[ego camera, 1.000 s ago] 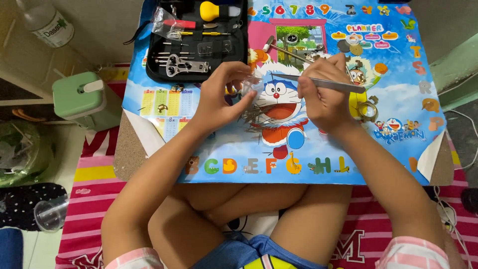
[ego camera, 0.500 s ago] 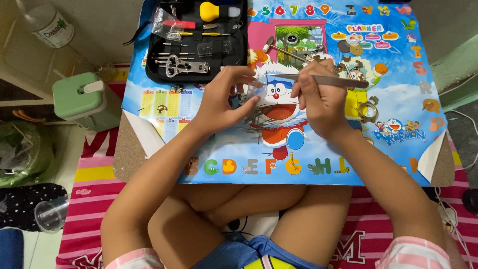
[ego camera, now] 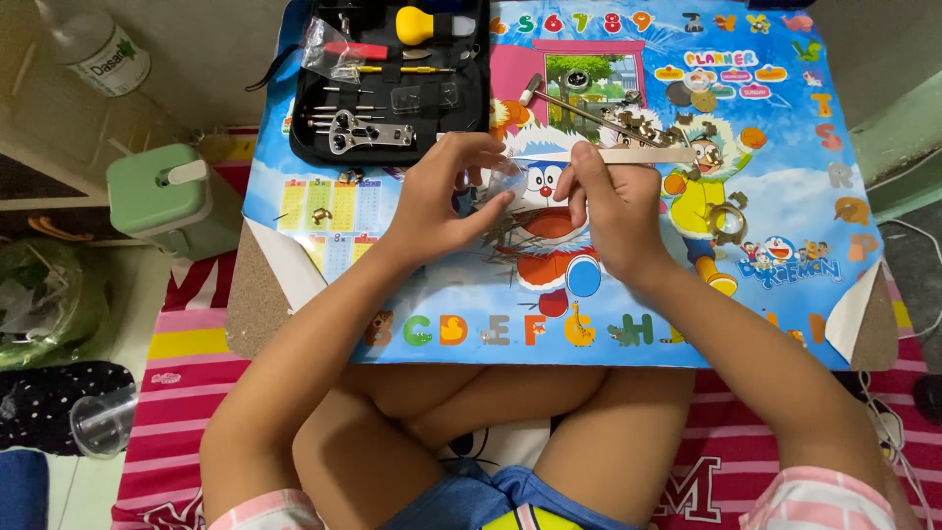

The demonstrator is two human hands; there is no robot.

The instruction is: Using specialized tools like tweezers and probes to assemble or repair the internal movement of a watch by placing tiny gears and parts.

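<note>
My left hand (ego camera: pixel 446 196) pinches a small clear plastic piece (ego camera: pixel 505 179) over a colourful cartoon mat (ego camera: pixel 785 196) on a low board. My right hand (ego camera: pixel 613 211) grips metal tweezers (ego camera: pixel 638 155), whose tips point left toward that clear piece. Both hands meet at the middle of the mat. Small metal watch parts (ego camera: pixel 648 123) lie scattered just beyond my right hand, and a metal ring (ego camera: pixel 726 221) lies to its right.
An open black tool case (ego camera: pixel 392 79) with small tools and a yellow blower sits at the mat's far left. A green container (ego camera: pixel 162 196), a plastic bottle (ego camera: pixel 98 49) and a clear cup (ego camera: pixel 98 422) stand on the left. My crossed legs rest under the board.
Both hands have drawn closer together, and the tweezers' tips have shifted left toward the clear piece in my left hand.
</note>
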